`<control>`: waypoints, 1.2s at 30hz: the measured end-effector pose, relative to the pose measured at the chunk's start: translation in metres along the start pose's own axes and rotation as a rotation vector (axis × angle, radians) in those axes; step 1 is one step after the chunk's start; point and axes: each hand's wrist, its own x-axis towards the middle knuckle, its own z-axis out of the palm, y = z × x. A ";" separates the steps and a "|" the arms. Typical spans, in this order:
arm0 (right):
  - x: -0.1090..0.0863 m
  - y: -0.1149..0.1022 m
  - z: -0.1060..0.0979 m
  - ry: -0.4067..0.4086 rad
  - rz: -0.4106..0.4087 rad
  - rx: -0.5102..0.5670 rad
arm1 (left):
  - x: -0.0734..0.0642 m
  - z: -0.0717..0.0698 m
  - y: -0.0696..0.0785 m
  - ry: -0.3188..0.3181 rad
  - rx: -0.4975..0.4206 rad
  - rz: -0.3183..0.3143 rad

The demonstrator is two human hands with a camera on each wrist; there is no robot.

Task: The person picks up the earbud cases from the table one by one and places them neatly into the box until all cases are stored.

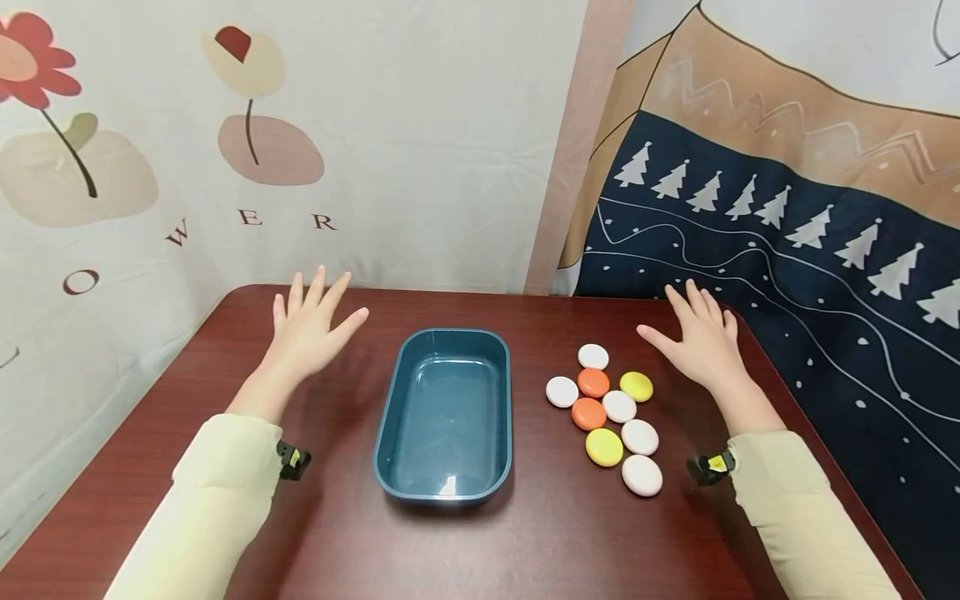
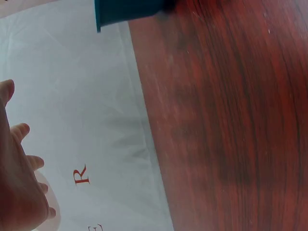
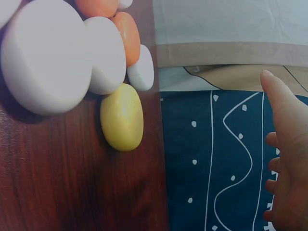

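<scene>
My left hand [image 1: 306, 332] hovers over the table's left part with its fingers spread, holding nothing. Between the two hands sits a blue rectangular tray [image 1: 381, 450] with rounded corners and a bare inside. To its right lies a loose cluster of smooth round pebble-like pieces: several white [image 1: 642, 476], two orange [image 1: 588, 414] and two yellow [image 1: 604, 447]. My right hand [image 1: 703, 343], also spread and holding nothing, is raised just right of that cluster. In the right wrist view a yellow piece [image 3: 122, 118] lies nearest that hand, apart from it.
The dark red wooden table [image 1: 337, 542] has rounded far corners. Behind it hangs a pale cloth [image 1: 435, 167] with flowers and letters. A navy cloth [image 1: 750, 242] with white trees hangs along the right side. Each wrist wears a small black camera [image 1: 292, 460].
</scene>
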 end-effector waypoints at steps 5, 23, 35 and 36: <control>-0.006 0.002 0.002 0.020 -0.015 0.031 | -0.004 0.002 0.006 0.016 -0.036 0.022; -0.032 0.016 0.017 0.060 -0.045 0.203 | -0.018 0.016 0.010 0.068 -0.230 0.109; -0.045 0.024 0.026 0.040 -0.027 0.348 | -0.030 0.023 0.009 0.026 -0.435 0.116; -0.046 0.025 0.026 0.038 -0.025 0.356 | -0.031 0.024 0.009 0.020 -0.457 0.109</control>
